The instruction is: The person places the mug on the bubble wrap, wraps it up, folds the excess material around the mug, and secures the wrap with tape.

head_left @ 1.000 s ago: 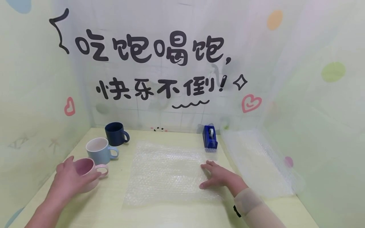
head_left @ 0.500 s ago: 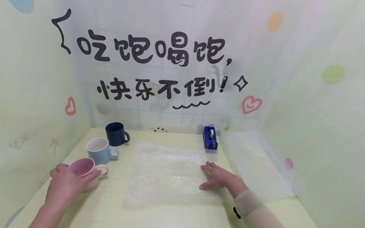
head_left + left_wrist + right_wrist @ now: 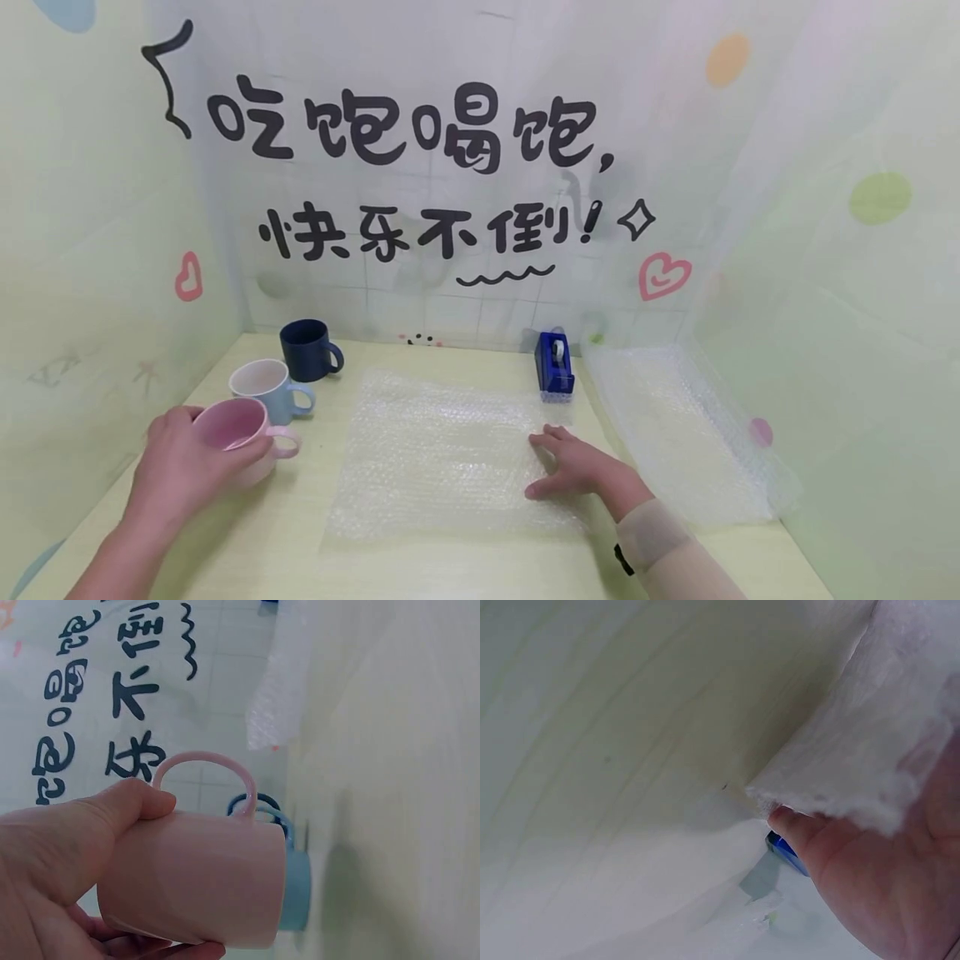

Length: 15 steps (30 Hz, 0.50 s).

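Note:
My left hand grips the pink mug by its body, thumb on the near side, with the handle free and facing right. In the left wrist view the pink mug is clear of the table, and its base end overlaps the light blue mug. A sheet of bubble wrap lies flat in the middle of the table. Spread over that sheet's right edge is my right hand, fingers relaxed. In the right wrist view, the bubble wrap's edge partly covers the palm.
Behind the pink mug stand a light blue mug and a dark blue mug. A blue tape dispenser sits at the sheet's far right corner. More bubble wrap lies along the right wall. Printed curtains enclose the table on three sides.
My left hand has taken a fuller grip on the pink mug and raised it, shifting slightly right and away from me. The right hand stays at the sheet's edge.

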Each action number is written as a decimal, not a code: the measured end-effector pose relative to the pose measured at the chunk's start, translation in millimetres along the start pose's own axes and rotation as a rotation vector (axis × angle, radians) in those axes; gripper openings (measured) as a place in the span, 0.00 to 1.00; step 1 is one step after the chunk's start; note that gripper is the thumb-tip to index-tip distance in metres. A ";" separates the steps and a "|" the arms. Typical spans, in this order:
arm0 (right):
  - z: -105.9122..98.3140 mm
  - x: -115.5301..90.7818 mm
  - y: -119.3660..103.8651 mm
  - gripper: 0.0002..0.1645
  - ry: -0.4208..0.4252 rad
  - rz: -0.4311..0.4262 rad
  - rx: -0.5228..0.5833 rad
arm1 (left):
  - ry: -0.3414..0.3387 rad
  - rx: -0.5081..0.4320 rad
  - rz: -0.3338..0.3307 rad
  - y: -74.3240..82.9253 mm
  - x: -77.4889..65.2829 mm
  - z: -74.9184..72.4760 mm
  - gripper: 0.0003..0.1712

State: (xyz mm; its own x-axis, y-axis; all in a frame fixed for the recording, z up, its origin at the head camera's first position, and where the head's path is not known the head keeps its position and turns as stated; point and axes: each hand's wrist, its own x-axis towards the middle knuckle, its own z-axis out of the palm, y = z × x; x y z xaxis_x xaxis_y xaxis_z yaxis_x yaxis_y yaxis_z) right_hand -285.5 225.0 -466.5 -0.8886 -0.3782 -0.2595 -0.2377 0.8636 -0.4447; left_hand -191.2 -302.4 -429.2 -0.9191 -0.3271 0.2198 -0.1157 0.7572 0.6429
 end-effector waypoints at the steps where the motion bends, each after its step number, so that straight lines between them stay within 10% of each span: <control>1: -0.6 -0.5 -0.4 0.59 -0.001 0.001 -0.002 | 0.004 -0.020 0.037 8.7 0.0 -1.1 0.58; 7: -1.3 -0.2 -1.9 0.59 -0.008 0.003 -0.004 | -0.058 -0.125 0.218 70.4 8.8 2.5 0.53; 15: -0.2 -0.3 -2.1 0.59 -0.006 0.005 -0.009 | -0.215 -0.124 0.269 146.2 24.1 44.8 0.56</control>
State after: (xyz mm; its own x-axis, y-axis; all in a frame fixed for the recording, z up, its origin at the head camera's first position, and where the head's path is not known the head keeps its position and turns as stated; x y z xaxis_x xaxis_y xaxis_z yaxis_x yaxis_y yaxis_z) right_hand -284.8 223.4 -465.3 -0.8875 -0.3754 -0.2671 -0.2363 0.8685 -0.4358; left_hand -247.1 -174.3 -362.8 -0.9700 0.0105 0.2428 0.1755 0.7212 0.6701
